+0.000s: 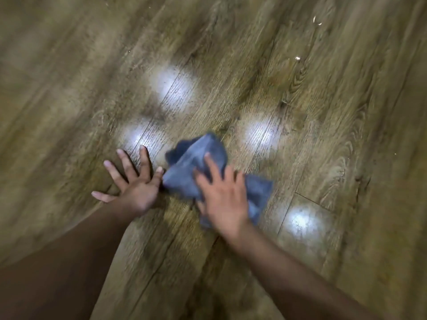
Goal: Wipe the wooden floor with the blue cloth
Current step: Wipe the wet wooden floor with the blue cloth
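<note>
Blue cloth (196, 167): crumpled on wooden floor (300, 135), under right hand (221, 199) (fingers straight, slightly spread, pressing it). Left hand (134, 181): flat on floor beside cloth, fingers splayed wide.

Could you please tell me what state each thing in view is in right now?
blue cloth: crumpled, lying on the floor under the right hand.
right hand: fingers spread, pressing on the cloth.
left hand: fingers splayed, flat on the floor beside the cloth.
wooden floor: glossy with light reflections, a few pale specks at the upper right.
</note>
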Available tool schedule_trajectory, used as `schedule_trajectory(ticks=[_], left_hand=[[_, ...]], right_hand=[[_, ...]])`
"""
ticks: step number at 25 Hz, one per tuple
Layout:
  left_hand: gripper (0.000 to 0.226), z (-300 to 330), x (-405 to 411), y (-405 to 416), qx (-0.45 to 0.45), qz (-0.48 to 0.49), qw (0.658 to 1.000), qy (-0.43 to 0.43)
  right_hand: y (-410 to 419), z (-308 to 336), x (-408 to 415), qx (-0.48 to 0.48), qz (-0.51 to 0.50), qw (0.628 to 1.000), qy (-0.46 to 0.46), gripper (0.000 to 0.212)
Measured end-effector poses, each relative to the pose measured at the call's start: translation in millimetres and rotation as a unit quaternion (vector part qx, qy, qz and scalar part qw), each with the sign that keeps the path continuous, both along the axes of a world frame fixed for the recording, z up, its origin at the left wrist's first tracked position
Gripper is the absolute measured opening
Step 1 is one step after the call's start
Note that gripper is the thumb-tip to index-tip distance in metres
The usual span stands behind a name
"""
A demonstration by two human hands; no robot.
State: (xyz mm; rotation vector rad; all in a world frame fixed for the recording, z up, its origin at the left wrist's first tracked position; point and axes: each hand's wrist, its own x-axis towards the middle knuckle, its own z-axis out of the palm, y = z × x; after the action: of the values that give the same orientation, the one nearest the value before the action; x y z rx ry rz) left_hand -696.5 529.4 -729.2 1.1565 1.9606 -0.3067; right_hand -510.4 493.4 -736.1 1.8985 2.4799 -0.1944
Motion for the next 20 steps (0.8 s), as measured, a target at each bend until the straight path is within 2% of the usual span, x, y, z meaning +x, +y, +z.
schedule_trajectory(ticks=[4,6,7,9,12,14,16,18,20], left_hand=[[0.07,-4.4,0.2,-1.0,0.01,0.005,1.0,0.012],[0.072,-9.8,-4.7,-2.7,0.015,-0.002,1.0,0.009],[0.073,-12.3,-7.4,-3.8,0.02,-0.006,1.0,0.011],[0.072,-16.4,-10.6,-4.1,0.027,-0.014,0.999,0.009],[0.07,-17.8,-12.5,-6.2,0.043,-0.015,0.999,0.007],[0.07,-18.1,-12.3,-7.9,0.045,-0.017,0.999,0.011],[0.071,-16.2,-12.2,-6.6,0.038,-0.022,0.999,0.009],[0.072,-13.0,-10.1,-5.5,0.029,-0.026,0.999,0.004],[0.073,-9.6,-7.1,-5.2,0.025,-0.025,0.999,0.01]], right_hand=[[-111.2,-3.1,-6.6,-0.036,0.196,0.98,0.019,0.045],[-93.9,-1.3,20.9,-0.055,0.283,0.957,0.019,0.06],[-70.8,-0.1,37.6,-0.047,0.293,0.955,0.005,0.068],[-9.4,-0.8,71.7,-0.015,0.223,0.974,-0.029,0.071],[85.7,-1.4,122.5,0.016,-0.003,0.998,-0.069,0.067],[134.6,-1.8,138.6,0.014,-0.155,0.986,-0.061,0.064],[162.2,-0.5,125.2,0.017,-0.285,0.957,-0.05,0.061],[155.1,-1.0,94.3,0.032,-0.314,0.946,-0.071,0.061],[116.4,0.4,59.6,0.041,-0.236,0.969,-0.055,0.066]])
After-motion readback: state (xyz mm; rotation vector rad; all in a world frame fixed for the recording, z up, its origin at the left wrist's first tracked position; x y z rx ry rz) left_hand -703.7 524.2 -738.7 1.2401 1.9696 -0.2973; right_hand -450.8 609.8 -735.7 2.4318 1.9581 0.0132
